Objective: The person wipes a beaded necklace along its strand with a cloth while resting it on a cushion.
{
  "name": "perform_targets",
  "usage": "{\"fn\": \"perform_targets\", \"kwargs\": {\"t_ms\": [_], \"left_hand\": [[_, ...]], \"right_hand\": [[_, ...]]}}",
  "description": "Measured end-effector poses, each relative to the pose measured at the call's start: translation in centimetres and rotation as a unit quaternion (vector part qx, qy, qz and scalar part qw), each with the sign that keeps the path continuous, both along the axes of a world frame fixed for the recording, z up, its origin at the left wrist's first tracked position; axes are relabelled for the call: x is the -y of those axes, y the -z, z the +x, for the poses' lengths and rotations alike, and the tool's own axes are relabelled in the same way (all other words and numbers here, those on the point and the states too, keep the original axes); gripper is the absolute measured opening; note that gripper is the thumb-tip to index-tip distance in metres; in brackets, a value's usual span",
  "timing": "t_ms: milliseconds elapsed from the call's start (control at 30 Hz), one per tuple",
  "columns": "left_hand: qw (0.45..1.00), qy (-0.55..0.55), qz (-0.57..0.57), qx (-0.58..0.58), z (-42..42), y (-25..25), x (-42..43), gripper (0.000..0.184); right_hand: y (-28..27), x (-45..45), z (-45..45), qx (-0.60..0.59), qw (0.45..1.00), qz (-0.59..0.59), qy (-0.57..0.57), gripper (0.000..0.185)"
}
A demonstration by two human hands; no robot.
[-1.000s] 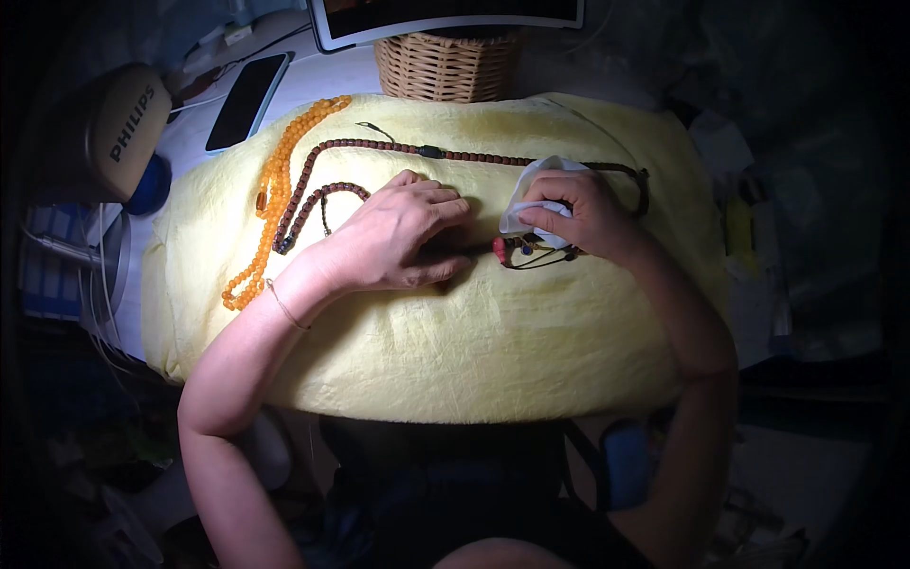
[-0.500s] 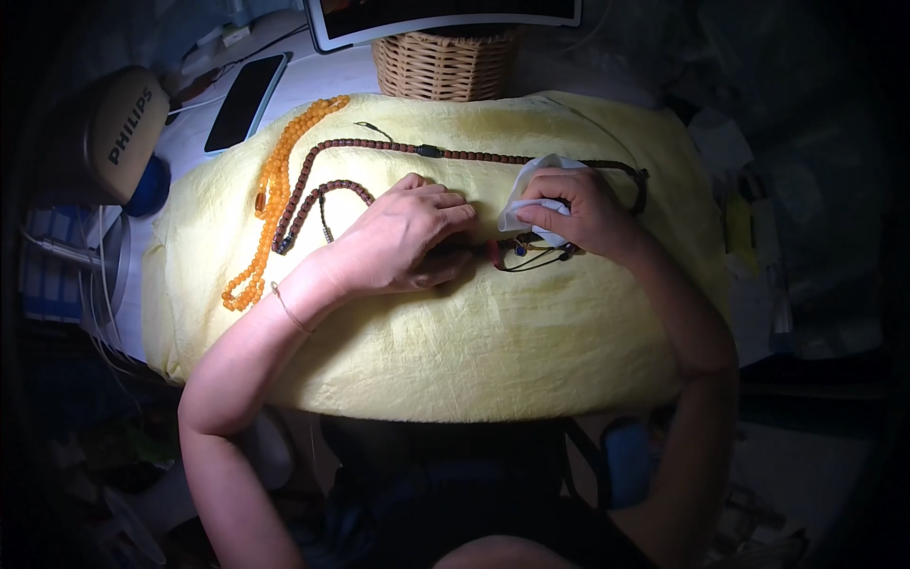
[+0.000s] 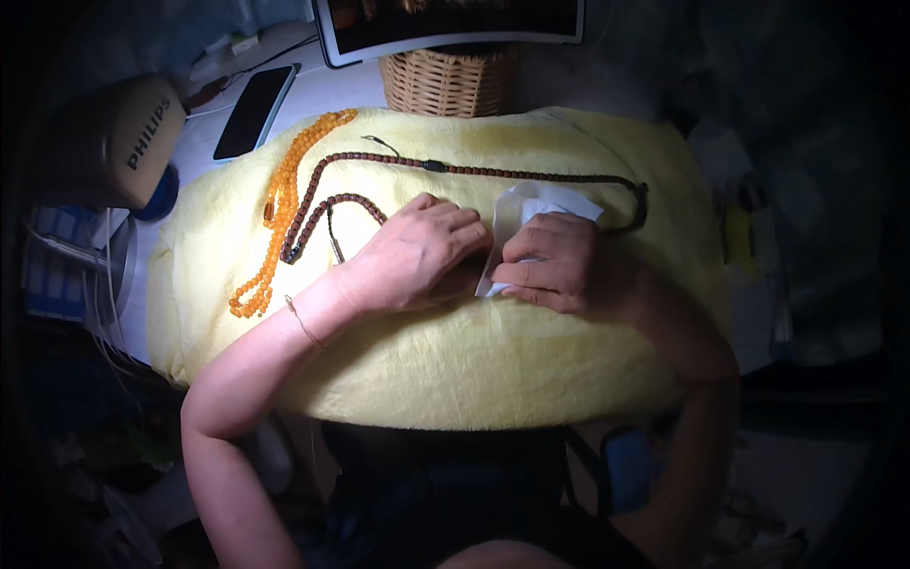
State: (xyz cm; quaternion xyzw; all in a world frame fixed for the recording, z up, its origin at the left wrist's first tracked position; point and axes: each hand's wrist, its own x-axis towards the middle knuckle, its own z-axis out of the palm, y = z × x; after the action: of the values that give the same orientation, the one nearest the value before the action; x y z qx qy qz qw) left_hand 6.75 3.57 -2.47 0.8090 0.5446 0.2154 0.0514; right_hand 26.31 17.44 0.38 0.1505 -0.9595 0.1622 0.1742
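A long string of dark brown beads [image 3: 531, 174] loops across the yellow cloth [image 3: 427, 379], and one stretch of it runs under my left hand [image 3: 427, 254]. That hand's fingers are curled round the strand, though the grip itself is mostly hidden by the knuckles. My right hand [image 3: 555, 261] pinches a white wipe [image 3: 512, 213] just to the right of the left fingers. The wipe covers part of the strand and its pendants. Left of both hands lies a bunched string of orange beads [image 3: 284, 199].
Behind the cloth stands a wicker basket [image 3: 445, 83] beneath a screen [image 3: 455, 19]. A phone [image 3: 254, 114] lies at the back left, near a Philips lamp-like device [image 3: 137, 142]. Cables [image 3: 100, 270] hang at the left edge.
My right hand has moved left and down with the wipe, closer to my left hand. The pendants and red piece seen before are now covered. The view has shifted slightly.
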Motion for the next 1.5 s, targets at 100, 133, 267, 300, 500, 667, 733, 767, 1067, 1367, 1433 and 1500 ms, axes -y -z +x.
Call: {"fn": "perform_targets", "kwargs": {"t_ms": [100,133,267,300,500,667,733,767,1067,1367,1433,1500], "left_hand": [[0.999,0.0,-0.036,-0.008,0.8,-0.3,-0.2,0.028],[1.0,0.0,-0.021,-0.018,1.0,-0.4,-0.1,0.027],[0.992,0.0,-0.079,0.099,0.9,-0.9,0.3,0.033],[0.973,-0.005,-0.117,0.197,0.7,-0.7,0.3,0.031],[0.7,0.038,-0.122,0.703,-0.2,0.5,-1.0,0.012],[0.675,0.037,-0.094,0.731,0.7,-0.9,-0.2,0.021],[0.776,0.046,-0.083,0.623,1.2,-1.3,0.1,0.031],[0.854,0.042,-0.083,0.512,1.3,-1.5,0.4,0.039],[0.993,0.012,0.114,0.012,1.3,-0.5,0.4,0.064],[0.974,-0.047,0.194,0.11,-0.3,-0.9,0.2,0.079],[0.955,-0.1,0.225,0.165,-0.8,-1.5,0.2,0.082],[0.938,-0.123,0.256,0.199,-1.9,-1.2,0.1,0.084]], "right_hand": [[0.7,-0.6,-0.2,-0.011,1.0,-0.022,-0.002,0.011],[0.9,-0.9,-0.3,-0.017,0.999,-0.03,-0.003,0.01],[1.0,-1.4,0.2,-0.002,0.931,-0.314,0.183,0.01],[1.1,-1.6,0.3,-0.003,0.889,-0.404,0.217,0.015],[0.7,-3.5,0.0,-0.128,0.636,-0.728,0.22,0.032],[-0.1,-1.5,0.4,-0.049,0.637,-0.752,0.162,0.045],[0.0,-0.7,0.5,-0.01,0.651,-0.736,0.186,0.045],[-0.5,-0.2,0.5,0.024,0.644,-0.745,0.17,0.043],[0.9,2.8,0.5,0.136,0.615,-0.755,0.18,0.032],[3.7,-0.1,1.2,0.226,0.6,-0.767,-0.029,0.031],[3.4,-1.6,1.7,0.219,0.614,-0.756,-0.059,0.031],[2.2,-3.7,3.2,0.213,0.644,-0.734,-0.032,0.029]]}}
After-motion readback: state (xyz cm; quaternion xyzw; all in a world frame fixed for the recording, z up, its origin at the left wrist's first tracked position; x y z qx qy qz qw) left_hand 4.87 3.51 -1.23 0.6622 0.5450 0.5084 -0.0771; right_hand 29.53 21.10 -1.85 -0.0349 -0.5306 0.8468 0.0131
